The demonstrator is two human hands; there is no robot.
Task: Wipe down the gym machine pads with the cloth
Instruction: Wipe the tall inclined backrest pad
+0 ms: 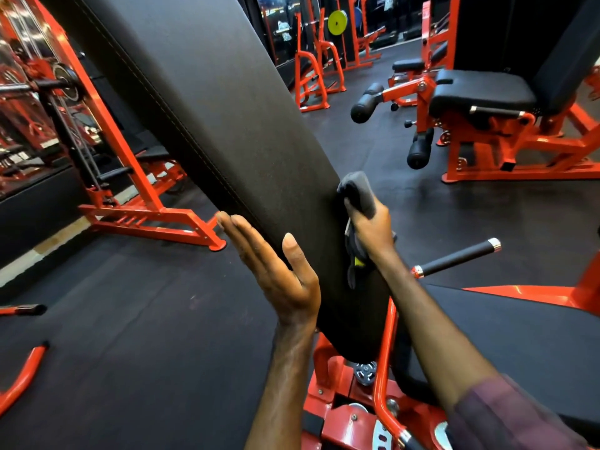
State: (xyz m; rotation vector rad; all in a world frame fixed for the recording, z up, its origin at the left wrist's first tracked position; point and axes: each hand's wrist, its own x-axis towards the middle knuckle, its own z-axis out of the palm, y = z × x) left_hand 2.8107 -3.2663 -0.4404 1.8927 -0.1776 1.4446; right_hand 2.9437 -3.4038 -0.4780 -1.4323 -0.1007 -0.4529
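A long black back pad (pixel 207 102) slants from the upper left down to the red machine frame (pixel 383 362) in the head view. My right hand (pixel 371 227) grips a grey cloth (pixel 357 190) and holds it against the pad's right edge, with part of the cloth hanging below the hand. My left hand (pixel 276 271) lies against the pad's left edge with straight fingers, thumb on the pad's face. The black seat pad (pixel 506 332) sits at the lower right, partly behind my right forearm.
A black handle bar (pixel 457 256) sticks out to the right of the pad. A red leg machine with black seat and rollers (pixel 480 102) stands at the upper right. A red rack with cables (pixel 107 151) stands at the left. Black rubber floor (pixel 136 319) lies between them.
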